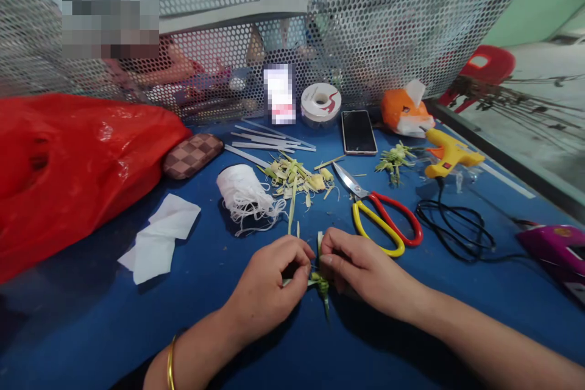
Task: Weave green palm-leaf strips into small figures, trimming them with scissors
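My left hand (269, 277) is closed in a pinch on a thin pale-green leaf strip that runs out from a small knotted green leaf piece (322, 287). My right hand (365, 274), fingers bent in a pinch, grips another pale strip (319, 242) of the same piece, which points away from me. The knotted piece hangs between the two hands, its dark tip toward me. Just beyond the right hand lie scissors (361, 189) with one red and one yellow handle, blades apart. Past both hands is a heap of leaf scraps (297, 175).
White yarn (244, 192), folded tissue (159, 234), a checkered pouch (194, 155) and a red plastic bag (91, 164) lie left. Farther back are glue sticks (269, 141), a ribbon roll (320, 102) and phones. A yellow glue gun (450, 155) with a coiled cord lies right.
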A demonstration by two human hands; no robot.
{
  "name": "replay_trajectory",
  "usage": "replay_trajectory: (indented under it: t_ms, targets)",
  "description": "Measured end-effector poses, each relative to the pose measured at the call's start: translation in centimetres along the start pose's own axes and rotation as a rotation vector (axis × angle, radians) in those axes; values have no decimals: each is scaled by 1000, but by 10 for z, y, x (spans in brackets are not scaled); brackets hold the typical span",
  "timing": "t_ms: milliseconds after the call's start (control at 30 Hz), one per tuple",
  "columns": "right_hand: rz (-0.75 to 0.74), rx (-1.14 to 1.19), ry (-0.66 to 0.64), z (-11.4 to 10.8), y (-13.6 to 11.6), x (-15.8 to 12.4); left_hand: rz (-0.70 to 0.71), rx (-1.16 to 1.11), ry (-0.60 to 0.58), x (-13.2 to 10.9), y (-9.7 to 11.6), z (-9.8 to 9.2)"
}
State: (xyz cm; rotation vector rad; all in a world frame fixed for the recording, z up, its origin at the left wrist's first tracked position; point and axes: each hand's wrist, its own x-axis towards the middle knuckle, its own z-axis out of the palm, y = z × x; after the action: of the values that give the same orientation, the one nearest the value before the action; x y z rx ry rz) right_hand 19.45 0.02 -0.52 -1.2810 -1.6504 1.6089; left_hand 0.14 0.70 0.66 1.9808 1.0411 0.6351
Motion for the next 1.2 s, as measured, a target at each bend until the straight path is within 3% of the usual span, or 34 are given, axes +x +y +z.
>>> replay_trajectory:
  t_ms: [300, 633, 1200]
  targets:
    - [5, 111, 13, 1, 5, 3, 70, -183, -68, 3, -3, 2]
    - [-20, -66, 32, 0, 3, 2, -78, 13, -167, 4, -3, 1]
    - [-88, -298, 48, -2, 1, 1, -89, 89, -186, 0, -2, 0]
